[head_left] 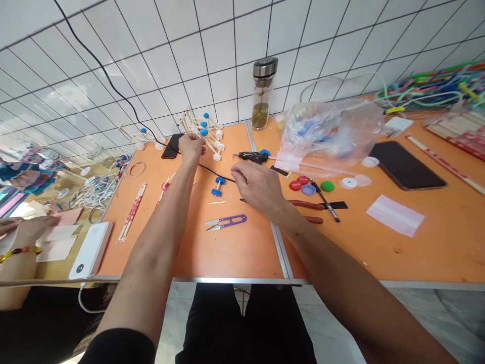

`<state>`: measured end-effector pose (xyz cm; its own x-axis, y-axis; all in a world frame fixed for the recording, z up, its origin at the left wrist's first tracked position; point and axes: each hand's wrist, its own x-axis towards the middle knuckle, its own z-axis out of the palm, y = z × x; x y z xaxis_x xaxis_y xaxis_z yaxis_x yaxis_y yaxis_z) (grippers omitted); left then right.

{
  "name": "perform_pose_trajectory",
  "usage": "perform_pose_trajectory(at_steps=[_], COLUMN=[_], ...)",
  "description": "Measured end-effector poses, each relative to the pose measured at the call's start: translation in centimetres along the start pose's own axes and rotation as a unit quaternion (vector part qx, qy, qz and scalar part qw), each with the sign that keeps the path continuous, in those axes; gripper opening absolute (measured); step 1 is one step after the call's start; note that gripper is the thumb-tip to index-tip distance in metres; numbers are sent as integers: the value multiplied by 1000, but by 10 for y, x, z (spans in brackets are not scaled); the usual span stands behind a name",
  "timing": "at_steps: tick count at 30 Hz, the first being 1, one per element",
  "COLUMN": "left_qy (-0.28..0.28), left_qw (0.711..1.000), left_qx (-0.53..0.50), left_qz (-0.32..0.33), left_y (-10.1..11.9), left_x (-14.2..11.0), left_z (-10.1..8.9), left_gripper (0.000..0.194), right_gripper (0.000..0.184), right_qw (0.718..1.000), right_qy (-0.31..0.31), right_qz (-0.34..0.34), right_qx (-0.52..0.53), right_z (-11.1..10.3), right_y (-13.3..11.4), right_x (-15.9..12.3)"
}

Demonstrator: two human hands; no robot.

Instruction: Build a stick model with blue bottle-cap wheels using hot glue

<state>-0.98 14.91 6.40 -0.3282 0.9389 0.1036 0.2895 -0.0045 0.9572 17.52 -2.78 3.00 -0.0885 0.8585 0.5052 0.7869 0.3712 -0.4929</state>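
Note:
My left hand [191, 147] is closed with its fingertips at the near side of a wooden-stick frame [195, 121], which has blue and white bottle caps on it. A black cord [127, 103] passes behind that hand. To the right, my right hand [259, 186] has its fingers curled together near the cord's other visible end; what they hold, if anything, is hidden. Just beyond it lies a black glue gun [250, 157]. Pliers [306, 205] with red-brown handles lie partly under my right wrist. Between my hands are a stick with blue caps [217, 186] and purple thread snips [229, 221].
A glass tea bottle [261, 98] stands by the tiled wall. To the right are a plastic bag of caps [333, 131], loose red caps [298, 183], a marker [328, 202] and a phone [407, 164]. A white power bank [91, 250] lies left, near another person's hand [32, 230].

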Motion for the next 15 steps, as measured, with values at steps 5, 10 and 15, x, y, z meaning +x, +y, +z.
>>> perform_pose_trajectory(at_steps=[5, 10, 15], left_qy=[-3, -4, -10], left_qw=[1000, 1000, 1000], left_qx=[1, -3, -13], left_qz=[5, 8, 26], left_y=[-2, -5, -9], left_x=[-1, 3, 6], left_z=[-1, -1, 1], left_gripper=[32, 31, 31], right_gripper=[26, 26, 27], right_qw=[1000, 1000, 1000], right_qy=[4, 3, -1], right_qz=[-2, -4, -2], right_qx=[-4, -3, -6], right_z=[2, 2, 0], right_y=[1, 1, 0], right_x=[0, 0, 0])
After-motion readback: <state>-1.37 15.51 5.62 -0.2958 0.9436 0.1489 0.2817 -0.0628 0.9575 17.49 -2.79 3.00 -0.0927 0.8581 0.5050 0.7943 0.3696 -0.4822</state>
